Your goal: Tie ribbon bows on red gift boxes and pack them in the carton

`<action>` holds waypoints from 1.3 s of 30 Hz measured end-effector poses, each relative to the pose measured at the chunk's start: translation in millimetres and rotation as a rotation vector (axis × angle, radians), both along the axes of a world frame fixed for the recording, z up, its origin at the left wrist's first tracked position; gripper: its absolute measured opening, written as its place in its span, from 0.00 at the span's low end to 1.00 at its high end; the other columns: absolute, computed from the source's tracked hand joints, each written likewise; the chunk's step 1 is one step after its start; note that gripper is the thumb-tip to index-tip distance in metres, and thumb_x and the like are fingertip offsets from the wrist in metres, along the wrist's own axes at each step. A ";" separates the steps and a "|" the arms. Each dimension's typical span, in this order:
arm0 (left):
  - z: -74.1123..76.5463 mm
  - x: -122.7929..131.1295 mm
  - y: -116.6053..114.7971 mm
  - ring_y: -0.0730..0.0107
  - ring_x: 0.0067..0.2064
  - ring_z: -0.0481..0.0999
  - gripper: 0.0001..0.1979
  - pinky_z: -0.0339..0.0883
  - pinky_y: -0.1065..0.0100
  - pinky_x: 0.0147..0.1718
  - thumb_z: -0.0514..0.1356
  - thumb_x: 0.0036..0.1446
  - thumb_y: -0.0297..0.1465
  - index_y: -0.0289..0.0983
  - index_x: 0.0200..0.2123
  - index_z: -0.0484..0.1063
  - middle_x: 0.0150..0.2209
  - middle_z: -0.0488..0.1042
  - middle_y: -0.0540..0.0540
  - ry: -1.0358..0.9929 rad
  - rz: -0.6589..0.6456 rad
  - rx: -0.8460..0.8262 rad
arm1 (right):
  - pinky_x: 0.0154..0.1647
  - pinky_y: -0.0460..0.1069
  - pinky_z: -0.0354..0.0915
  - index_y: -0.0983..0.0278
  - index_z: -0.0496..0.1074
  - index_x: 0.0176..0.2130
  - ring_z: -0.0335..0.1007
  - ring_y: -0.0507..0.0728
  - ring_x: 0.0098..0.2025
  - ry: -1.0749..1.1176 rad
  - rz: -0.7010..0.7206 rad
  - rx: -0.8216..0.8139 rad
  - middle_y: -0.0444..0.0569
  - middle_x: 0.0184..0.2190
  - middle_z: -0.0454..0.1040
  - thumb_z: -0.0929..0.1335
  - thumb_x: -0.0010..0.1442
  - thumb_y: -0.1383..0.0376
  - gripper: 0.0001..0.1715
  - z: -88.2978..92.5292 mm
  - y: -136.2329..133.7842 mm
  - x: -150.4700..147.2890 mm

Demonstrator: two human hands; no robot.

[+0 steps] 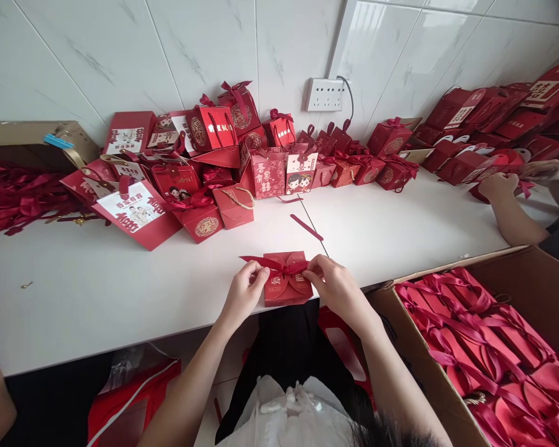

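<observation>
A small red gift box (286,284) stands at the near edge of the white table (97,285), with a dark red ribbon (279,267) knotted across its top. My left hand (246,288) pinches the ribbon's left end beside the box. My right hand (330,282) pinches the ribbon's right end at the box's right corner. Both hands are closed on the ribbon, one on each side of the knot.
Many finished red boxes and bags (242,155) are heaped along the tiled wall. A loose ribbon strip (306,227) lies behind the box. A cardboard carton (475,347) of flat red boxes and ribbons stands at my right. Another person's arm (512,205) rests at far right. Loose ribbons (18,198) pile left.
</observation>
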State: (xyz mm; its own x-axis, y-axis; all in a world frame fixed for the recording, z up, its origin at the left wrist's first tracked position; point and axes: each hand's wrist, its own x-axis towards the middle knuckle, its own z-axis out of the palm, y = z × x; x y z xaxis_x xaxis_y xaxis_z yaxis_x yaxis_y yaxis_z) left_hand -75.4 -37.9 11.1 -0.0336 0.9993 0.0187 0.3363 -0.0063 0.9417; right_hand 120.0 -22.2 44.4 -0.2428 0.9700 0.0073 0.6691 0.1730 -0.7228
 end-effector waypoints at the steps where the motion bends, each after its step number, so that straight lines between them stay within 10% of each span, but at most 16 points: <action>1: -1.1 1.1 -0.7 0.76 0.24 0.57 0.16 0.56 0.73 0.25 0.52 0.57 0.38 0.39 0.21 0.53 0.21 0.54 0.55 -0.001 0.009 -0.004 | 0.34 0.49 0.61 0.61 0.63 0.29 0.67 0.54 0.32 -0.005 -0.003 -0.005 0.46 0.31 0.72 0.62 0.60 0.65 0.07 1.0 -0.5 1.5; 13: -3.7 6.4 -2.4 0.75 0.27 0.64 0.13 0.60 0.73 0.24 0.53 0.56 0.37 0.38 0.23 0.57 0.25 0.61 0.53 0.018 0.041 0.068 | 0.26 0.49 0.67 0.66 0.71 0.32 0.72 0.55 0.29 0.280 -0.099 -0.289 0.53 0.31 0.75 0.63 0.58 0.49 0.23 -20.9 28.6 9.7; 21: -12.8 0.6 2.1 0.66 0.45 0.69 0.11 0.70 0.64 0.41 0.54 0.57 0.31 0.39 0.44 0.65 0.43 0.66 0.44 0.202 0.001 0.351 | 0.36 0.49 0.66 0.64 0.68 0.35 0.70 0.52 0.33 0.623 -0.120 -0.011 0.44 0.29 0.72 0.71 0.48 0.59 0.16 -25.3 48.3 -14.4; 30: -1.0 -2.9 6.6 0.55 0.66 0.50 0.22 0.55 0.49 0.60 0.47 0.60 0.22 0.45 0.54 0.66 0.63 0.55 0.45 0.586 -0.247 0.488 | 0.36 0.50 0.65 0.63 0.68 0.40 0.68 0.53 0.34 0.220 -0.029 0.172 0.51 0.41 0.71 0.68 0.54 0.58 0.15 -10.1 59.7 -19.8; 39: -5.6 -3.0 13.8 0.61 0.63 0.57 0.22 0.59 0.54 0.59 0.46 0.60 0.23 0.44 0.53 0.67 0.60 0.62 0.47 0.464 -0.350 0.377 | 0.32 0.48 0.63 0.60 0.70 0.32 0.66 0.52 0.30 -0.080 0.111 0.006 0.44 0.32 0.71 0.67 0.56 0.63 0.03 13.1 6.1 11.2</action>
